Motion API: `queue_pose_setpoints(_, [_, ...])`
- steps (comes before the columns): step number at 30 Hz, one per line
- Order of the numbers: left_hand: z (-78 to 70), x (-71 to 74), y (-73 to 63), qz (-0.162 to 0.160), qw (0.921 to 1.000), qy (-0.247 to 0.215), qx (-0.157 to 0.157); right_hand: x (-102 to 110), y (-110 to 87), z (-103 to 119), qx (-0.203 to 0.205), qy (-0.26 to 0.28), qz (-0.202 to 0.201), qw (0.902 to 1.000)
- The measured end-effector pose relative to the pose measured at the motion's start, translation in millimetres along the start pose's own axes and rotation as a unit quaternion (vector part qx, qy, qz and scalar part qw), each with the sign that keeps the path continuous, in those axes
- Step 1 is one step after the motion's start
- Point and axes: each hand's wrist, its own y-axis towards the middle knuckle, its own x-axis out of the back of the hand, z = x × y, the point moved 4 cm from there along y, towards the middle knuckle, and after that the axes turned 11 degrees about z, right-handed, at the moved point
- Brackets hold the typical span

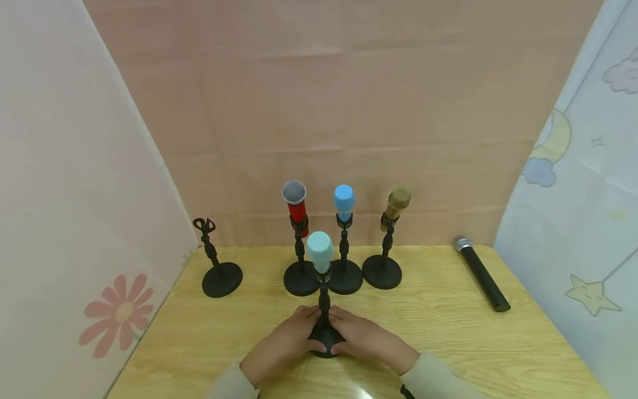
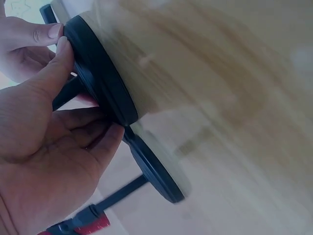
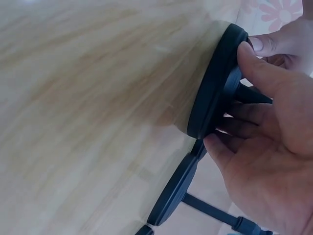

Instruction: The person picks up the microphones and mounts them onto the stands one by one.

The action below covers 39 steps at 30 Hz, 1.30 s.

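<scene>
A pale teal microphone sits upright in a black microphone stand at the front middle of the table. My left hand grips the left side of the stand's round base, thumb at the front edge. On the other side my right hand holds the same base, its thumb near the left one. Both wrist views show fingers and thumbs spanning the base, close over the wood. Just behind stand a red microphone, a blue microphone and a gold microphone, each in its own black stand.
A black stand without a microphone is at the back left. On the right, a black microphone with a silver head lies on the wooden table. A beige backdrop rises behind, with printed cloths on both sides.
</scene>
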Motion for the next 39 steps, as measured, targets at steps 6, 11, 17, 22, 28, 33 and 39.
queue_pose_setpoints(6, [20.7, 2.9, -9.5, 0.004, 0.9997, -0.023, 0.003, -0.5, 18.9, 12.0, 0.0, -0.025, -0.008, 0.9997])
queue_pose_setpoints(11, [35.4, 8.7, -16.8, -0.001, 0.999, -0.045, 0.009, 2.3, 33.0, 20.7, -0.007, -0.051, -0.028, 0.9983])
queue_pose_setpoints(17, [53.3, 13.9, -23.9, 0.005, 0.9971, -0.073, 0.023, 3.4, 50.3, 30.6, -0.004, -0.071, -0.045, 0.9965])
queue_pose_setpoints(22, [69.4, 17.7, -28.7, 0.001, 0.9954, -0.092, 0.026, 7.3, 67.3, 38.2, 0.005, -0.071, -0.043, 0.9965])
queue_pose_setpoints(28, [91.3, 27.8, -36.9, -0.002, 0.994, -0.103, 0.037, 7.8, 93.7, 49.6, 0.001, -0.08, -0.039, 0.996])
queue_pose_setpoints(33, [107.7, 42.3, -39.1, 0.004, 0.9933, -0.1, 0.057, 12.4, 116.3, 61.1, 0.008, -0.083, -0.051, 0.9952])
queue_pose_setpoints(39, [127.6, 59.1, -26.6, 0.021, 0.9913, -0.093, 0.09, 19.8, 143.9, 69.1, -0.024, -0.118, -0.052, 0.9913])
